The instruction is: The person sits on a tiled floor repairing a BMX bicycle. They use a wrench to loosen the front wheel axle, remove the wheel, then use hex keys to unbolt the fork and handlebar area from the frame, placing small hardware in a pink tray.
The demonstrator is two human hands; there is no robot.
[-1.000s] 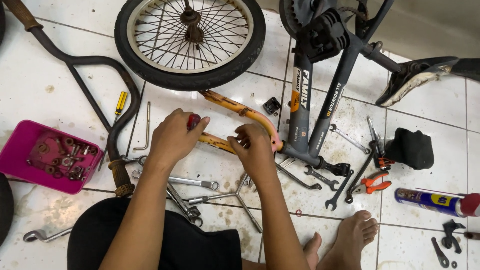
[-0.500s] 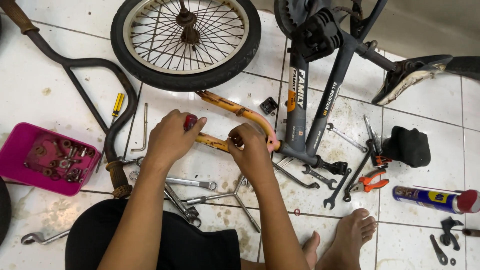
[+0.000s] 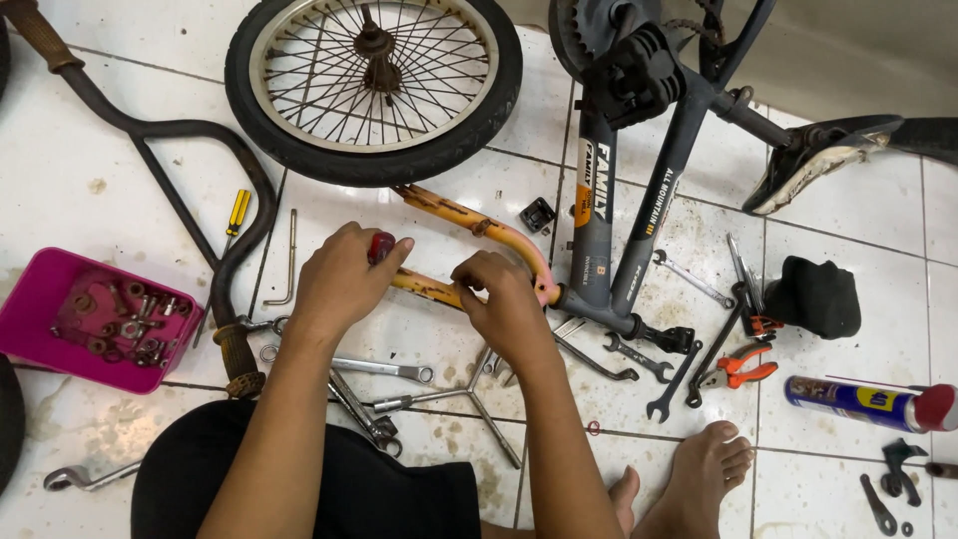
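Far left of the tiled floor (image 3: 90, 160): magenta tray (image 3: 30, 289) of nuts and bolts, a spanner lying below it near the near edge. Dark handlebar (image 3: 215, 170) snakes down to a rusty grip; yellow-handled screwdriver (image 3: 236, 212) and hex key just beside it. Spoked wheel (image 3: 374, 90) lies flat at the far edge.

Left hand (image 3: 334, 284) closed around a red-handled tool (image 3: 380, 246), pressed against the orange fork (image 3: 479, 235) (rust-spotted, two curved legs). Right hand (image 3: 509, 304) wrapped over the near leg of the fork, fingers curled tight. The fork lies mid-floor, between wheel and knees, its right end meeting the grey bicycle frame (image 3: 624, 230).

Wrenches and a three-way socket wrench (image 3: 469, 394) scattered under the forearms. Right of the frame: more spanners, orange-handled pliers (image 3: 738, 367), black cloth, blue spray can (image 3: 863, 402) at the right edge. Bare foot (image 3: 699, 479) at the near edge.
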